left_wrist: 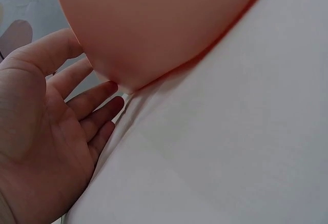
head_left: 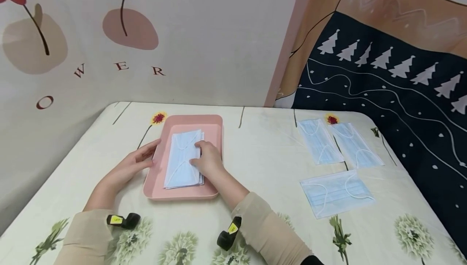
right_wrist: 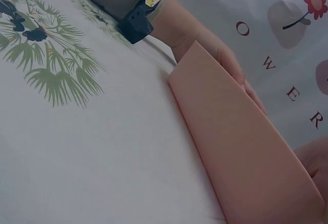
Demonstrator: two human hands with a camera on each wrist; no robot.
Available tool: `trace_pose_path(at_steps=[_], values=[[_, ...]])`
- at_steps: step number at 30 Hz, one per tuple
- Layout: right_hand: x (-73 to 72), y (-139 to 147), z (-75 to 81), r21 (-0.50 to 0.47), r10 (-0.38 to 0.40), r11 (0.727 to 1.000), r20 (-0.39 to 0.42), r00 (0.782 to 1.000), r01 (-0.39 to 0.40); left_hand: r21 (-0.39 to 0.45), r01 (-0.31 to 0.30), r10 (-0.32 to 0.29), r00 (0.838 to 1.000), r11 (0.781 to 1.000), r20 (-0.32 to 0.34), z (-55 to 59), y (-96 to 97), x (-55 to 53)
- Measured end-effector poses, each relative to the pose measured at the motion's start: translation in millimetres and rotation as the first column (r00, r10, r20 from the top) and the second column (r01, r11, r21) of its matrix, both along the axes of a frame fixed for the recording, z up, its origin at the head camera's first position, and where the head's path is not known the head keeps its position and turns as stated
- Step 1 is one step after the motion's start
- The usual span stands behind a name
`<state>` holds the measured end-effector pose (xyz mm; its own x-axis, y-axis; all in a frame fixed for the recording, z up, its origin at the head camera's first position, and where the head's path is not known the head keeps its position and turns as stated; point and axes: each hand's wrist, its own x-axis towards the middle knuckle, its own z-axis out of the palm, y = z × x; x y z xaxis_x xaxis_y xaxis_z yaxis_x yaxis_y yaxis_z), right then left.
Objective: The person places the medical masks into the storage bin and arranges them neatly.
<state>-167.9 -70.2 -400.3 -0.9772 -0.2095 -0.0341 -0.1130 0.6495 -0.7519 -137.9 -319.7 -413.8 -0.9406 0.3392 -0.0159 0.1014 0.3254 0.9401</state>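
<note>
A pink tray (head_left: pixel 154 180) lies on the table, holding a small stack of light blue face masks (head_left: pixel 180 163) with white ear loops. My left hand (head_left: pixel 125 172) is at the tray's left side, fingers extended with their tips at the rim. In the left wrist view, the left hand (left_wrist: pixel 56 116) has its fingers spread against the tray's outer wall (left_wrist: pixel 154 24). From the right, my right hand (head_left: pixel 209 160) reaches over the tray; its thumb and index fingertips rest on the top mask near its right edge. Whether they pinch it I cannot tell. The tray wall (right_wrist: pixel 230 126) hides most of both hands in the right wrist view.
Two face masks lie side by side at the back right, a left one (head_left: pixel 321 141) and a right one (head_left: pixel 355 145). A wider-lying mask (head_left: pixel 335 194) is in front of them. A flower-print cloth (head_left: pixel 262 147) covers the table, and a printed curtain (head_left: pixel 219 42) hangs behind.
</note>
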Motion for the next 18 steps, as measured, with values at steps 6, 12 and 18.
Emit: trace_pose_path(at_steps=[6,12,18], values=[[1.0,0.8,0.9,0.055,0.012,0.998,-0.019,1.0,-0.01,-0.001,-0.011,0.011,1.0,1.0,0.005,1.4,1.5,0.0],[3.2,0.5,1.8,0.093,0.017,0.996,-0.019,1.0,-0.015,0.002,-0.014,0.014,1.0,1.0,0.013,2.0,3.1,0.6],[6.1,0.7,3.2,0.117,0.029,0.993,-0.035,0.999,-0.025,-0.01,-0.019,0.019,1.0,1.0,0.014,1.4,2.5,0.9]])
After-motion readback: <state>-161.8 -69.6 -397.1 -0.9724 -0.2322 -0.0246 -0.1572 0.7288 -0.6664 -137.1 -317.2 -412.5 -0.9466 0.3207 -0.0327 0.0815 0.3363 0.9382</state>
